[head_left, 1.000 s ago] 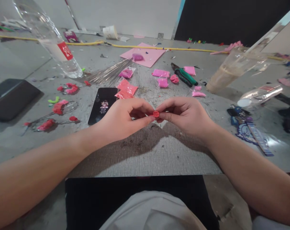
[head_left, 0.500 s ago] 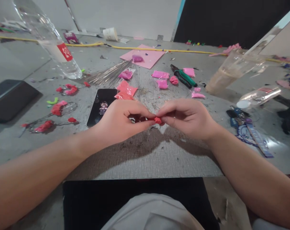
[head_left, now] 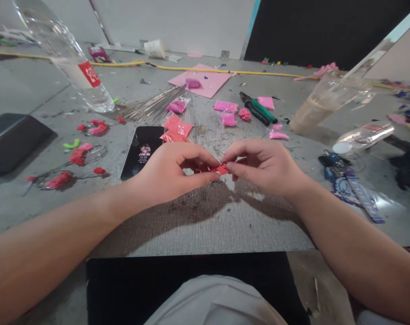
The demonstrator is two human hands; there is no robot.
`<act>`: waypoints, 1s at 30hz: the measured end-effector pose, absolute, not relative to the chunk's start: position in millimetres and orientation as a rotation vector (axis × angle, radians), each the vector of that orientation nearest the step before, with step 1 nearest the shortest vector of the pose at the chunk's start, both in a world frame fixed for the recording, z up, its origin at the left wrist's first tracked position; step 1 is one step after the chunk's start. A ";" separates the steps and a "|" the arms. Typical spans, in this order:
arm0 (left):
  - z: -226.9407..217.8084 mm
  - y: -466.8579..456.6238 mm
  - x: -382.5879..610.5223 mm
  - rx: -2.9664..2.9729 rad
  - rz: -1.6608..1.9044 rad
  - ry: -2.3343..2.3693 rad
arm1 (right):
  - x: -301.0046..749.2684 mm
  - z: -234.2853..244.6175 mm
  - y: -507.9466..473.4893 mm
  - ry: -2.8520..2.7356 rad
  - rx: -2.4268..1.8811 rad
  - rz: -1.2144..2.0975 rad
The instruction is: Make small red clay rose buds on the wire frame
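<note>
A small red piece of modelling clay (head_left: 221, 169) is pinched between the fingertips of both hands, just above the table. My left hand (head_left: 173, 164) is closed on its left side, thumb below and forefinger above. From the right, my right hand (head_left: 259, 164) grips the same piece with thumb and forefinger. Fingers partly hide the clay. Behind my left hand lie a phone (head_left: 144, 151) and orange-red clay packets (head_left: 178, 126). Pink clay packets (head_left: 225, 106) and a pink clay lump (head_left: 244, 114) lie farther back, beside green-handled pliers (head_left: 259, 110).
Wire shapes with red clay (head_left: 59, 179) lie at the left near a black box (head_left: 17, 142). A water bottle (head_left: 86, 81) stands behind them. Thin metal wires (head_left: 154, 104) point toward a pink sheet (head_left: 211, 83). At right are a plastic cup (head_left: 315, 108), a small bottle (head_left: 367, 135) and keys (head_left: 335, 162).
The clay piece now looks flatter and more spread out. My right fingertips have shifted and parted slightly around it. The whole view has moved a little.
</note>
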State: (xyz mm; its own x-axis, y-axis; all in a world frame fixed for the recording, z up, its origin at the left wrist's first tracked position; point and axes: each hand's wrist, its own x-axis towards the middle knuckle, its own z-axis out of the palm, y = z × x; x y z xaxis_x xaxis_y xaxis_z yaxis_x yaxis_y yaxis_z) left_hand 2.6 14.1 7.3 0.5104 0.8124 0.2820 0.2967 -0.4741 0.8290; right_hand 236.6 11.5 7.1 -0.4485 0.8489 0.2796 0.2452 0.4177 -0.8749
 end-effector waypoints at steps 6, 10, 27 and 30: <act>3.2 17.5 4.8 1.745 0.813 0.847 | 236.9 5.5 14.1 -1.913 -0.903 1.068; 0.8 18.2 5.0 1.639 0.799 0.820 | 236.7 4.6 14.5 -1.902 -0.857 1.089; -8.7 25.9 0.4 1.246 0.617 0.563 | 238.3 -0.4 17.1 -1.997 -0.641 1.050; -10.1 26.1 0.3 1.227 0.608 0.540 | 238.3 -1.0 17.2 -2.006 -0.605 1.041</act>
